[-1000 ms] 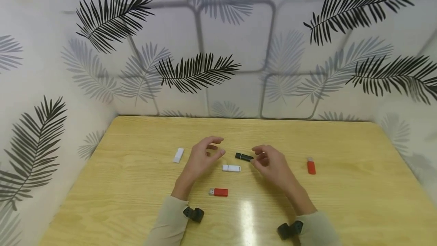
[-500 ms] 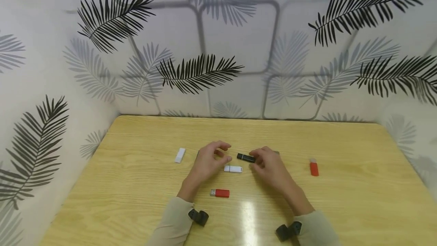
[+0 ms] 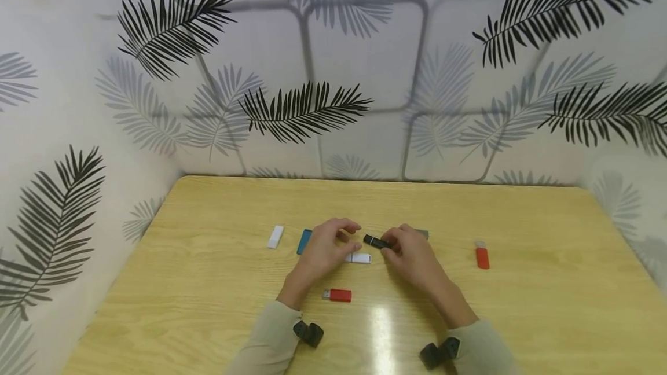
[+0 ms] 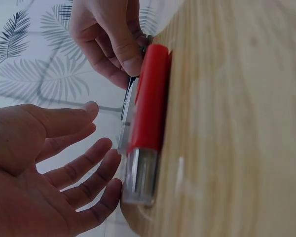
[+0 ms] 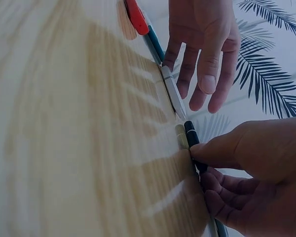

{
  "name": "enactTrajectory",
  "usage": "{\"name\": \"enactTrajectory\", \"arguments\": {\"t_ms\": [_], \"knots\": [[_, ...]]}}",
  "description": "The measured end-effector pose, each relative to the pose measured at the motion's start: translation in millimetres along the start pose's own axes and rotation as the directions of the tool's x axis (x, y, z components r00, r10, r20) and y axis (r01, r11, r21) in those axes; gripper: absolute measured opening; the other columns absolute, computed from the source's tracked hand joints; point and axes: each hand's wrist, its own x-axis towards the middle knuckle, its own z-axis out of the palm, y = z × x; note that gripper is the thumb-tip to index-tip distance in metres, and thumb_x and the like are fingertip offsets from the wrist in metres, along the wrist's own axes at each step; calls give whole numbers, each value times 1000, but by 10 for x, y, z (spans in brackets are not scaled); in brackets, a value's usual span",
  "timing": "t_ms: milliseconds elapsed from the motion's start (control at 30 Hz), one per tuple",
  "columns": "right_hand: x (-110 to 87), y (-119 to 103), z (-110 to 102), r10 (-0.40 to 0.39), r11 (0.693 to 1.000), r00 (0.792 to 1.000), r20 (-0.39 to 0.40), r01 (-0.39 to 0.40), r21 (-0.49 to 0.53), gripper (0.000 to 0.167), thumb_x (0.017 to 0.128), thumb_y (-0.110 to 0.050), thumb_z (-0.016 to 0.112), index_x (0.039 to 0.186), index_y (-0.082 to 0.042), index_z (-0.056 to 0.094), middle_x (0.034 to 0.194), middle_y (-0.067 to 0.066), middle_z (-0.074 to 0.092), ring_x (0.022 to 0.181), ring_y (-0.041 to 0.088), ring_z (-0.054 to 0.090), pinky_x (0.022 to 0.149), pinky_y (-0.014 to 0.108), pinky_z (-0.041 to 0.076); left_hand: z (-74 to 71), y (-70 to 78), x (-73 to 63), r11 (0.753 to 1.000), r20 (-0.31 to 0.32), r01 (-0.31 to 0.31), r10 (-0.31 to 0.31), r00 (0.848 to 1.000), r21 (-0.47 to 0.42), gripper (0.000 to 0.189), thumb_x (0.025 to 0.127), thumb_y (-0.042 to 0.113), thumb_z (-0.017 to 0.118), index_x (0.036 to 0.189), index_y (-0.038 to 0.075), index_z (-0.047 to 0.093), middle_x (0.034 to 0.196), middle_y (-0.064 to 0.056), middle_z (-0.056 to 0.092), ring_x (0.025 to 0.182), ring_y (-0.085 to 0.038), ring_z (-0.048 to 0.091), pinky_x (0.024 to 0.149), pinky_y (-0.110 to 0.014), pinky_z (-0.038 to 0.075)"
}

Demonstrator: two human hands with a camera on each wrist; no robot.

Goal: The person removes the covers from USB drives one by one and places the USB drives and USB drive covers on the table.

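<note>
At the middle of the table, my right hand (image 3: 413, 252) pinches the right end of a black USB stick (image 3: 374, 241) between thumb and fingers. The right wrist view shows the thumb on the near side of that black stick (image 5: 190, 132), close to the tabletop. My left hand (image 3: 327, 246) hovers just left of it with fingers loosely bent and nothing between them. Beneath the left fingertips lies a white USB stick (image 3: 361, 258), its left end hidden by the hand. Nearer to me is a red USB stick (image 3: 341, 295) with its metal plug to the left.
Left of the left hand lie a blue stick (image 3: 304, 242), partly covered, and another white stick (image 3: 275, 236). Behind the right hand a grey piece (image 3: 423, 234) shows. A second red USB stick (image 3: 482, 257) rests farther right. A leaf-patterned wall (image 3: 365, 149) borders the wooden table (image 3: 208, 294).
My left hand has moved right, now overlapping the white USB stick and uncovering the blue one. My right hand has closed its fingers on the black USB stick's end.
</note>
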Motion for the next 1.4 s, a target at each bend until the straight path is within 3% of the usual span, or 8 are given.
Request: {"name": "enactTrajectory", "arguments": {"t_ms": [333, 500, 767, 1067, 1400], "knots": [[-43, -27, -96, -29, 999, 999, 26, 28, 34, 14, 91, -1, 73, 105, -2, 72, 94, 5, 62, 83, 16, 61, 74, 33, 53, 123, 44, -8, 996, 2, -91, 91, 996, 22, 27, 93, 10, 77, 119, 6, 72, 119, -8, 69, 106, -26, 65, 93, -43, 53], [-44, -73, -147, -91, 995, 996, 16, 91, 32, 15, 89, 2, 74, 103, -3, 72, 92, 3, 62, 83, 16, 61, 72, 31, 53, 147, 49, 2, 993, -9, -121, 121, 993, 3, 26, 92, 8, 78, 118, 4, 72, 110, -6, 70, 99, -22, 66, 86, -38, 55], [-32, -93, -172, -187, 981, 982, -34, 188, 55, 17, 86, 3, 78, 101, -3, 73, 91, 4, 63, 82, 18, 63, 71, 33, 55, 131, 43, 25, 991, -39, -131, 130, 991, -36, 18, 93, 5, 76, 111, 6, 75, 94, 1, 70, 86, -11, 64, 78, -27, 55], [-17, -78, -231, -251, 963, 964, -86, 258, 74, 18, 88, 0, 78, 104, -5, 72, 95, 4, 65, 86, 20, 65, 74, 40, 59, 78, 105, 17, 982, -62, -156, 150, 987, -102, 14, 94, 7, 75, 108, 7, 75, 94, 1, 70, 86, -13, 65, 77, -25, 56], [-48, -62, -327, -300, 948, 949, -94, 308, 77, 18, 88, 0, 79, 104, -7, 72, 97, 1, 66, 85, 14, 64, 73, 36, 59, 69, 144, 19, 972, -54, -206, 201, 978, -109, 13, 94, 6, 75, 106, 9, 75, 95, 1, 71, 85, -12, 68, 80, -30, 58]]}}
